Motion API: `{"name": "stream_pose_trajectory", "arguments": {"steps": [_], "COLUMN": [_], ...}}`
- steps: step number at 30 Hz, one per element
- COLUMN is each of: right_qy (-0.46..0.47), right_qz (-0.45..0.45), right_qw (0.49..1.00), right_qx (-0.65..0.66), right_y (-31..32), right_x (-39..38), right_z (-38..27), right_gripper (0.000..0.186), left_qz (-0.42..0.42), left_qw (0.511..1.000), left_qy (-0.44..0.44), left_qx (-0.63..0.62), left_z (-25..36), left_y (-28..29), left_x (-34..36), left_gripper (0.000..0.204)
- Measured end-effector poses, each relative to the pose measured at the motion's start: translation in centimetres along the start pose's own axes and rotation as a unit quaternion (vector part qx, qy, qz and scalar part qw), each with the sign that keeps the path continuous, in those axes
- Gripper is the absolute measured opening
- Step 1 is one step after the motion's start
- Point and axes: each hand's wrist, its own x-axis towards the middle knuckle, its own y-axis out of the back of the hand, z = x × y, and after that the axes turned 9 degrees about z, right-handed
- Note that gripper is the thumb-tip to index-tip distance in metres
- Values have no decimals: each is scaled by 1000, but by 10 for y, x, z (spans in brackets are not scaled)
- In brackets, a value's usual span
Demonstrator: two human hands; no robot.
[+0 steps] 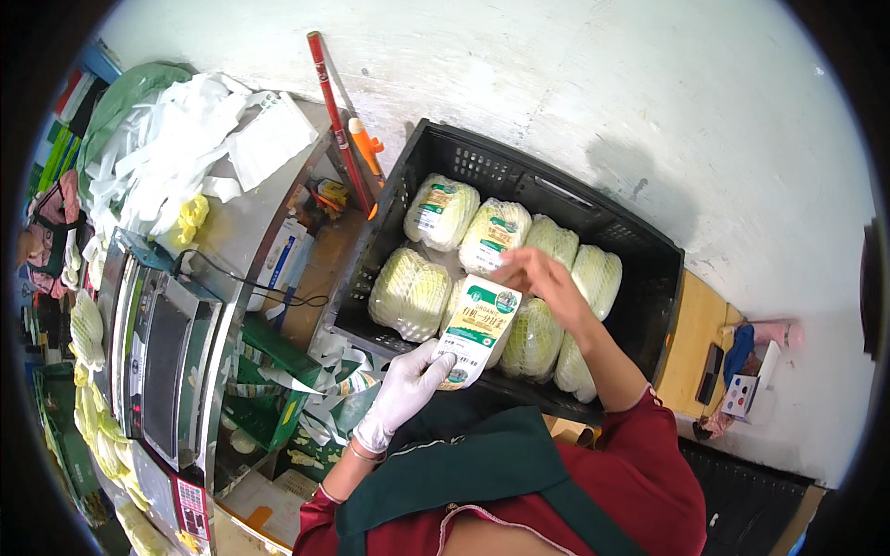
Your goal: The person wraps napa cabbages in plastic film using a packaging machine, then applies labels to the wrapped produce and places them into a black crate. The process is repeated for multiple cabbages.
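My left hand (411, 382), in a white glove, grips a packet label (479, 320) printed in white, green and yellow; whether it is one label or a stack, I cannot tell. Bare and loosely bent, my right hand (547, 281) is over the crate with its fingers apart, beside a labelled napa cabbage (496, 232). I see nothing held in it. Another labelled cabbage (442, 211) lies farther left. Several more wrapped cabbages, such as one at the front left (408, 295), show no label on top. The held label partly covers a front cabbage.
The black plastic crate (630, 232) stands against a white wall. At left are a metal bench with a weighing machine (159, 357), a heap of white strips (176, 139) and a green basket (264, 389). A red pole (336, 111) leans behind. A wooden board (693, 343) lies at right.
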Motion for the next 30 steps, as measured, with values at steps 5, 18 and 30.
{"name": "stream_pose_trajectory", "arguments": {"steps": [5,18,30], "right_qy": [99,143,155], "right_qz": [63,347,323], "right_qw": [984,872,662], "right_qx": [-135,-313,-658], "right_y": [-15,106,81], "right_x": [-82,5,43], "right_z": [-32,53,107], "right_gripper": [19,18,54], "left_qz": [12,-99,-5], "left_qw": [993,944,980], "left_qy": [-106,-158,-196], "left_qx": [43,274,45], "left_z": [17,-8,10], "left_y": [-34,-61,-18], "left_x": [21,21,9], "left_gripper": [29,29,15]}}
